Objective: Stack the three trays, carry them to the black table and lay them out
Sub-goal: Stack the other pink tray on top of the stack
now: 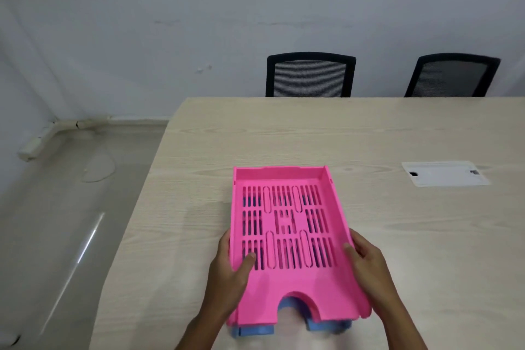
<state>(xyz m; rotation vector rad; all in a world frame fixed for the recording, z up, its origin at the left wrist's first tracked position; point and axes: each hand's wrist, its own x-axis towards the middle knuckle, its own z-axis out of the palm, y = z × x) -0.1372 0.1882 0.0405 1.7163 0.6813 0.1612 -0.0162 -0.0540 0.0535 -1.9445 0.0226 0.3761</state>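
A pink slotted tray (287, 287) lies on top of a stack near the front of a light wooden table (369, 136). Under it a blue tray (321, 325) shows at the front edge and through the slots. A third tray cannot be told apart. My left hand (231, 270) grips the stack's left side, thumb inside the pink tray. My right hand (366, 264) grips the right wall. No black table is in view.
A white cable hatch (444, 173) is set in the tabletop at the right. Two black mesh chairs (311, 75) (451, 77) stand behind the table's far edge. Grey floor (71, 221) lies to the left of the table, with a wall beyond.
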